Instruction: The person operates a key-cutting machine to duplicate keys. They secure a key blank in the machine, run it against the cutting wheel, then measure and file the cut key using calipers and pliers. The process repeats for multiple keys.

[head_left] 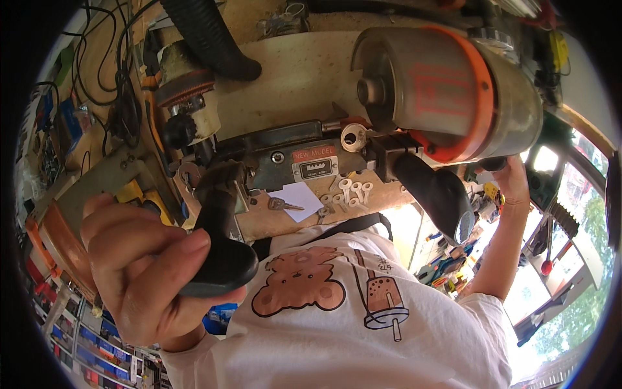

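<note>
My left hand (pixel 139 259) is shut around a black lever handle (pixel 220 240) on the left side of a key-cutting machine (pixel 285 146). My right hand (pixel 515 178) reaches behind the big grey and orange motor housing (pixel 447 91). Its fingers are hidden there, near a black knob (pixel 494 163). A second black handle (pixel 440 194) hangs below the motor. A silver key (pixel 284 205) lies on a white paper (pixel 304 198) on the wooden bench. Several pale key blanks (pixel 351 191) lie beside the paper. My white shirt (pixel 363 311) with a bear print fills the lower middle.
A thick black hose (pixel 207 39) curves over the machine's top. Cables (pixel 97 58) hang at the upper left. Shelves of small boxes (pixel 97 350) are at the lower left. Coloured hand tools (pixel 447 269) lie at the right near a bright window (pixel 570 285).
</note>
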